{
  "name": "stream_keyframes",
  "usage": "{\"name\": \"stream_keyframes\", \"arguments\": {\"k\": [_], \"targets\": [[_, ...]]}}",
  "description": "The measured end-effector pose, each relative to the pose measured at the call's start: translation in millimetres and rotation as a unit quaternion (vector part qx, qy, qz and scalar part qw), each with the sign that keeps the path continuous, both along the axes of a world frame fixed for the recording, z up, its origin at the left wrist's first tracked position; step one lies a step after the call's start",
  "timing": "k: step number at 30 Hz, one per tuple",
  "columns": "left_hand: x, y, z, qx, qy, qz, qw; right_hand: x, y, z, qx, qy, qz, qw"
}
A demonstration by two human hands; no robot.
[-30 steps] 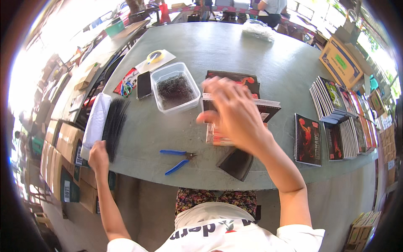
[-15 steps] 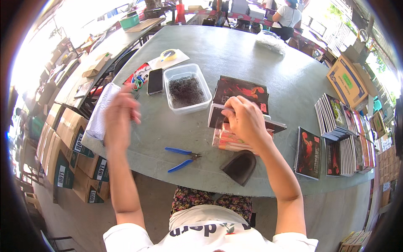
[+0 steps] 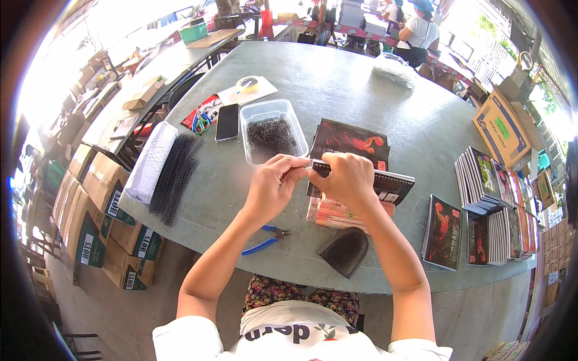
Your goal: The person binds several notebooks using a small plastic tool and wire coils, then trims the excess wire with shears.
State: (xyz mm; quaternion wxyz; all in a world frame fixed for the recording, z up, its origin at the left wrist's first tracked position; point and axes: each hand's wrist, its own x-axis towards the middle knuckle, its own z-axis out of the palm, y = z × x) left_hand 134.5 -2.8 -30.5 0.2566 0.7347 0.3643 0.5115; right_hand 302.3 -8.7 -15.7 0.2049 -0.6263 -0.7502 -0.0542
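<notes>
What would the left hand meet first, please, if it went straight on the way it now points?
The left hand would most likely meet the left end of the dark notebook held by the right hand; the two look close or touching, but depth is unclear.

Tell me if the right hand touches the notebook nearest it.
Touching: in the head view, the right hand grips the notebook between thumb and fingers.

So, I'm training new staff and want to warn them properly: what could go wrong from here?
If the right hand's grip loosens, the dark-covered rectangular notebook might slip. The left forearm partly hides the blue-handled metal pliers and could nudge them. The left hand appears close to the clear rectangular plastic tub, so it might bump that.
</notes>
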Motion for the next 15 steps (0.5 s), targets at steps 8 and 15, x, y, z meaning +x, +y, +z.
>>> {"name": "stream_keyframes", "arguments": {"k": [8,15], "targets": [[13,-2,-7,0.026,0.000,0.058,0.998,6,-10,14,-0.073,0.160,0.057,0.983],[9,12,-5,0.069,0.002,0.034,0.997,10,-10,9,0.003,0.190,0.112,0.975]]}}
